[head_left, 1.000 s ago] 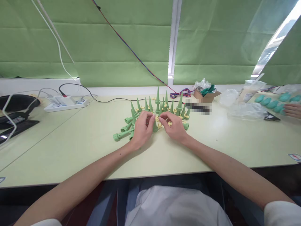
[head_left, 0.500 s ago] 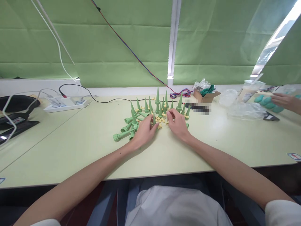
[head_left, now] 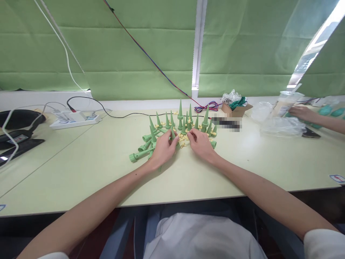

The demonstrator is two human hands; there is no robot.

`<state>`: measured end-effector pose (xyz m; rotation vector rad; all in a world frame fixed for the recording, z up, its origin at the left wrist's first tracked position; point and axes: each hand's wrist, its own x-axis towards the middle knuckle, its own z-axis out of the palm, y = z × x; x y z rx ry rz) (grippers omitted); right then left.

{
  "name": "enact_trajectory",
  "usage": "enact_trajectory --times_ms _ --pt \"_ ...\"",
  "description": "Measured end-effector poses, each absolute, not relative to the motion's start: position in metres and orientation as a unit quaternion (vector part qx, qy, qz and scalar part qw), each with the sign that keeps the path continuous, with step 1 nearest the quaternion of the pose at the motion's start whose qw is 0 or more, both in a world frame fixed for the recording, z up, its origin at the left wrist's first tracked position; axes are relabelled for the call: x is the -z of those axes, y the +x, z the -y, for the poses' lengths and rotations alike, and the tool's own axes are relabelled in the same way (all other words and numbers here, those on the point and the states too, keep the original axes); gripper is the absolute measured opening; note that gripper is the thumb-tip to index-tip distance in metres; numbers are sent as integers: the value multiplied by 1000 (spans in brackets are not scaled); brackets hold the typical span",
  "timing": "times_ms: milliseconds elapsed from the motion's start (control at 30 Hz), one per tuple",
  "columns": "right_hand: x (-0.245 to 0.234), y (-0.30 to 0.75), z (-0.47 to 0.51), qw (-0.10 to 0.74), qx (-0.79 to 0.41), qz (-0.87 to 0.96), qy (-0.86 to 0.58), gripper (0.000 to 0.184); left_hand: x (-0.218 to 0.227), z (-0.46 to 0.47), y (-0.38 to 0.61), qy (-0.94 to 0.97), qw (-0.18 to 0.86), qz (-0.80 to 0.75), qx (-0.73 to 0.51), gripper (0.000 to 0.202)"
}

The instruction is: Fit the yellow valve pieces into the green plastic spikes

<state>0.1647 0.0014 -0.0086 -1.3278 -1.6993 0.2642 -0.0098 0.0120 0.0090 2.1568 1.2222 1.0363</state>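
My left hand (head_left: 165,148) is closed around a green plant-watering spike (head_left: 173,133), its pointed tip rising between thumb and fingers. Just to the right, my right hand (head_left: 201,144) pinches at what looks like a small yellow valve, mostly covered by the fingertips. Several loose yellow valves (head_left: 183,137) lie on the table between the two hands. Behind them stand several upright green spikes (head_left: 180,113), some with yellow valves fitted. Other green spikes (head_left: 138,155) lie on their sides by my left hand.
A white power strip (head_left: 75,121) with plugs and cables sits at the left. Behind the spikes are coiled wires (head_left: 207,108) and a small cardboard box (head_left: 234,110). Farther right are a plastic cup (head_left: 283,104), a clear bag (head_left: 283,126) and another person's hand (head_left: 302,113).
My left hand has shifted slightly left with the green spike. My right hand has moved a little left, toward the yellow valves. The other person's hand has reached left behind the cup.
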Motion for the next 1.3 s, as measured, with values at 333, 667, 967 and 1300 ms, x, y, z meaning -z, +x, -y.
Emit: enact_trajectory --times_ms 333,667,967,1300 --pt "7 164 1 453 -125 697 -542 26 -9 -10 -8 777 249 -433 -382 21" --pt "9 161 2 454 -160 722 -497 25 -12 -4 -6 771 291 -415 -386 23" --pt "8 160 2 454 -148 715 -511 36 -14 -1 -6 769 295 -408 -394 26" --pt "10 161 0 444 -141 717 -519 51 -15 1 -4 761 320 -397 -402 26"
